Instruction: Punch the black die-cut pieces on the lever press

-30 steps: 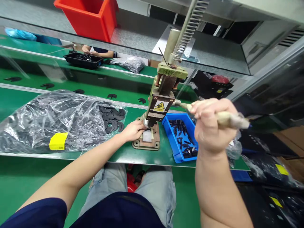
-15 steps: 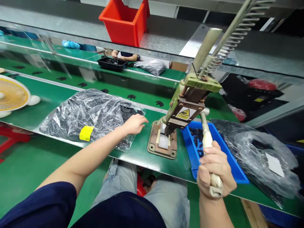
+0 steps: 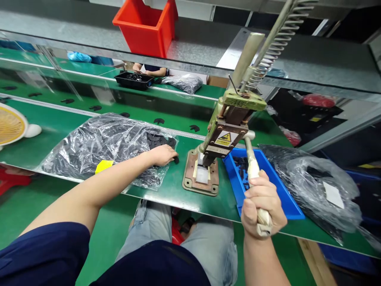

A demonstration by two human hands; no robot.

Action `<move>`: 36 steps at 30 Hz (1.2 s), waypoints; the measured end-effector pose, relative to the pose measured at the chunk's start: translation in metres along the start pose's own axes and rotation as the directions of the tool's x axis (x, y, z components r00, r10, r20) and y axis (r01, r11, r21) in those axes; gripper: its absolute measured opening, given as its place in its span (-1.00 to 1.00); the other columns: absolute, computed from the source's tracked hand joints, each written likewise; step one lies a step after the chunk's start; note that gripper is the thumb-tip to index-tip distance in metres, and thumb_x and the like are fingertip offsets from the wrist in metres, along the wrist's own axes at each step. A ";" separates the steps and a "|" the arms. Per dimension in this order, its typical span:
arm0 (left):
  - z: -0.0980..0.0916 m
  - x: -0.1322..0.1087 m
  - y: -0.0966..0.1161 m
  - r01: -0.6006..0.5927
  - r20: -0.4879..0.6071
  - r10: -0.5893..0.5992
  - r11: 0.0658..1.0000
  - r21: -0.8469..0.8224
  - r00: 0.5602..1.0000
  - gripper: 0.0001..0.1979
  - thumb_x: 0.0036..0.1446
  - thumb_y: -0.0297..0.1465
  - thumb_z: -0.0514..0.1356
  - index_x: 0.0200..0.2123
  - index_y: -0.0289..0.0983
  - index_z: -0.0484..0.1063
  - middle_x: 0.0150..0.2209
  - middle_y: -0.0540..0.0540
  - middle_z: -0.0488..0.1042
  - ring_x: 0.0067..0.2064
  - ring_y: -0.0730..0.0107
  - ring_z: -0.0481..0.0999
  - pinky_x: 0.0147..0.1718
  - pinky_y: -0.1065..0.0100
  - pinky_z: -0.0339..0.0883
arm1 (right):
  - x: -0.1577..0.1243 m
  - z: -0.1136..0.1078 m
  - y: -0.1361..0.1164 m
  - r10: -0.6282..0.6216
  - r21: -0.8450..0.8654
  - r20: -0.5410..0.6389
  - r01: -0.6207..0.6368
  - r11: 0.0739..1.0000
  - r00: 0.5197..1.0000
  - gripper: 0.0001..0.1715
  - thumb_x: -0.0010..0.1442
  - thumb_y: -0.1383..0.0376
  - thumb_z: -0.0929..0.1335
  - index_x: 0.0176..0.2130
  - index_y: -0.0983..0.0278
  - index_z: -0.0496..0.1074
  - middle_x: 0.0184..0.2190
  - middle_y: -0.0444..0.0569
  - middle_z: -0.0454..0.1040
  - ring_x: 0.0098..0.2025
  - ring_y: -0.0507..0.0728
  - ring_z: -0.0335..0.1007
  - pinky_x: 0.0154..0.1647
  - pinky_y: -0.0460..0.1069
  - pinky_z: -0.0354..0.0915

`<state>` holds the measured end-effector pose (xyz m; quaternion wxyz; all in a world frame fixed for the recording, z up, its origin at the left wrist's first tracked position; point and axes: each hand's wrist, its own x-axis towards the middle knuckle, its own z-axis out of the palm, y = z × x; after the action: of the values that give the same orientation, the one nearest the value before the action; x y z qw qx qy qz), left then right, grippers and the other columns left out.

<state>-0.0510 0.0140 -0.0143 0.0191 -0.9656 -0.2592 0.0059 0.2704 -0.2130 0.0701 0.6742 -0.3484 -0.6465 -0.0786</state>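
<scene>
My right hand (image 3: 263, 204) is wrapped round the tape-covered lever handle (image 3: 253, 165) of a green hand press (image 3: 228, 137). The press bears a yellow warning label, and its brown base plate (image 3: 190, 180) holds a pale, translucent block (image 3: 202, 174) under the ram. My left hand (image 3: 163, 155) is closed at the mouth of a clear plastic bag (image 3: 98, 139) full of black parts. A small black plastic part (image 3: 176, 159) shows at its fingertips, left of the base plate; the fingers partly hide it.
Right of the press lie a blue tray (image 3: 287, 198) with black parts and another plastic bag (image 3: 330, 190). Black curved parts (image 3: 159, 120) line the green strip behind. An orange bin (image 3: 143, 29) stands on the upper shelf. Across the bench, a co-worker's hands (image 3: 141, 69) are near a black tray (image 3: 133, 81).
My left hand has drawn in its fingers, and a black part now shows at their tips. My right hand keeps its grip on the lever. The whole view has shifted slightly.
</scene>
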 end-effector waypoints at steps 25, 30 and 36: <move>-0.002 0.018 0.078 0.324 0.034 -0.493 0.516 -0.793 0.869 -0.82 0.28 -0.24 0.26 -0.19 -0.23 0.51 -0.36 0.01 0.57 -0.33 0.36 0.56 -0.34 0.41 0.36 | -0.003 0.002 0.003 0.011 -0.016 -0.028 -0.011 1.000 1.000 -0.79 0.16 0.28 0.44 -0.47 0.17 0.38 -0.47 -0.17 0.46 -0.19 0.17 0.53 0.25 0.48 0.41; -0.010 0.020 0.080 0.345 0.161 -0.545 0.253 -0.904 0.823 -0.74 0.32 -0.18 0.28 -0.28 -0.23 0.38 -0.55 0.08 0.48 -0.53 0.47 0.48 -0.52 0.49 0.29 | -0.004 0.001 0.001 0.011 -0.011 -0.019 -0.011 1.000 1.000 -0.82 0.15 0.31 0.44 -0.45 0.18 0.39 -0.47 -0.17 0.46 -0.19 0.19 0.52 0.28 0.52 0.37; -0.023 0.047 0.098 0.292 0.275 -0.424 -0.027 -0.956 0.863 -0.72 0.39 -0.21 0.26 -0.25 -0.24 0.27 -0.59 0.02 0.53 -0.58 0.45 0.57 -0.56 0.51 0.39 | -0.004 0.002 0.001 0.013 -0.001 -0.024 -0.013 1.000 1.000 -0.82 0.15 0.34 0.43 -0.45 0.17 0.38 -0.47 -0.15 0.45 -0.18 0.20 0.52 0.26 0.49 0.40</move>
<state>0.0395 -0.0479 0.0044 -0.6181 -0.6183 -0.4319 -0.2219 0.2687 -0.2127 0.0657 0.6822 -0.3521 -0.6359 -0.0788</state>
